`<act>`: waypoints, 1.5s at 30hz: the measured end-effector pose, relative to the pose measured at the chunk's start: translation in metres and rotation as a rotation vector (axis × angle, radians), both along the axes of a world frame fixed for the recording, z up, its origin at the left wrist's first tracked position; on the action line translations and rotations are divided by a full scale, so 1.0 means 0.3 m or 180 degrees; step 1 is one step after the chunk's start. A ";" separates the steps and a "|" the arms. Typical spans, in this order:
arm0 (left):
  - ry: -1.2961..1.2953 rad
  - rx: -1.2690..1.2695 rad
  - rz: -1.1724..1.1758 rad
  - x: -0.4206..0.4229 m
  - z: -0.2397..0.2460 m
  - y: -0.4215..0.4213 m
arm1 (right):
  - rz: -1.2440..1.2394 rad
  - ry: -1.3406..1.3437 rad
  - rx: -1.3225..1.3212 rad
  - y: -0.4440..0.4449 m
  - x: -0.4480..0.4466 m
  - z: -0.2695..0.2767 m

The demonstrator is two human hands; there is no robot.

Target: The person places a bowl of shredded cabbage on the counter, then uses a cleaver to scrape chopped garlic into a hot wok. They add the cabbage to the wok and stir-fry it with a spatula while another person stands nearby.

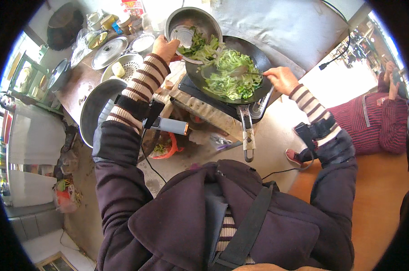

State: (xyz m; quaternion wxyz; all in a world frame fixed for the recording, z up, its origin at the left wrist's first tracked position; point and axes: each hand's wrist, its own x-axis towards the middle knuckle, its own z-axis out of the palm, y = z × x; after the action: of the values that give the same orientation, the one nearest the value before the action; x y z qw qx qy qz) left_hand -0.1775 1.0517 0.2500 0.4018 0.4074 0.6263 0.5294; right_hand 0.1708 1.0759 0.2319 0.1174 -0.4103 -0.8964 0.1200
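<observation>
My left hand (166,48) grips the rim of a metal bowl (204,17), tilted over the left edge of a dark wok (263,56). Leafy greens (199,44) lie in the bowl and reach over its lower rim to the wok. Chopped green vegetables (233,76) fill the middle of the wok. My right hand (283,79) holds the handle of a utensil whose head lies among the vegetables; its exact kind is hidden. The wok rests on a black induction cooker (204,96), its long handle (248,135) pointing towards me.
Left of the wok are a colander (133,64) with a pale peeled piece in it, a metal lid (109,52) and a large metal pot (86,115). A red bag (169,149) with greens is below the table. Another person (367,118) is at the right. A cable plug (323,66) hangs at upper right.
</observation>
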 end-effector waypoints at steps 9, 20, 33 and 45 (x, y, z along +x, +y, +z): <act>-0.0062 -0.0050 -0.0048 0.009 0.020 0.012 | 0.0385 -0.0542 -0.0492 -0.031 0.131 0.178; -0.0076 0.0106 0.0114 0.007 0.063 -0.047 | -0.0039 0.0503 -0.0153 -0.005 -0.119 0.042; -0.0058 0.0150 0.0015 -0.002 0.049 -0.059 | -0.0014 0.0143 -0.0256 0.000 -0.063 -0.002; -0.0192 0.0082 0.0029 0.009 -0.020 0.013 | 0.0004 -0.0749 0.0188 0.042 0.066 0.102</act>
State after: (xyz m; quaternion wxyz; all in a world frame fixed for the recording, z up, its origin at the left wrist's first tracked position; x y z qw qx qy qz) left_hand -0.1746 1.0556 0.2441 0.4127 0.3935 0.6089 0.5514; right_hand 0.1907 1.0884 0.2623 0.0233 -0.4173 -0.9074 0.0445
